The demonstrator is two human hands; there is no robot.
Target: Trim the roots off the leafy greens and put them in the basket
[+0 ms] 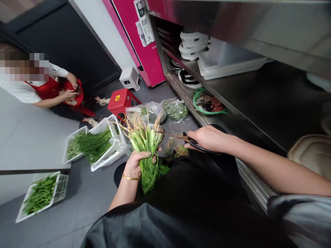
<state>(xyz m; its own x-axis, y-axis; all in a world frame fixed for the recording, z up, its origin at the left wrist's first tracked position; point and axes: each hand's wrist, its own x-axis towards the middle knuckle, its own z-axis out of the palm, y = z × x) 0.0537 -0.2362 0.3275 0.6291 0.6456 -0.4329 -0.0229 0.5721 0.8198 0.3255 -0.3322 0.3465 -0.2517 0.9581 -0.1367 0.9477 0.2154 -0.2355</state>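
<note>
My left hand (pixel 137 163) is wrapped round a bunch of leafy greens (pixel 146 141), feathery leaves hanging down and pale stems with long tan roots pointing up. A gold bracelet circles that wrist. In my right hand (pixel 207 138) is a pair of scissors (pixel 190 139) with black handles. Their blades reach left to the root end of the bunch, at its right side; whether they touch a stem I cannot tell. Cut roots and trimmings (pixel 181 151) lie on the floor below the scissors.
White baskets of greens (pixel 94 144) and green pods (pixel 41 194) stand on the floor at left. Plastic bags of greens (pixel 174 110) lie ahead beside a red stool (pixel 120 101). A seated person (pixel 46 86) is at left. Steel shelving (pixel 245 89) with dishes runs along the right.
</note>
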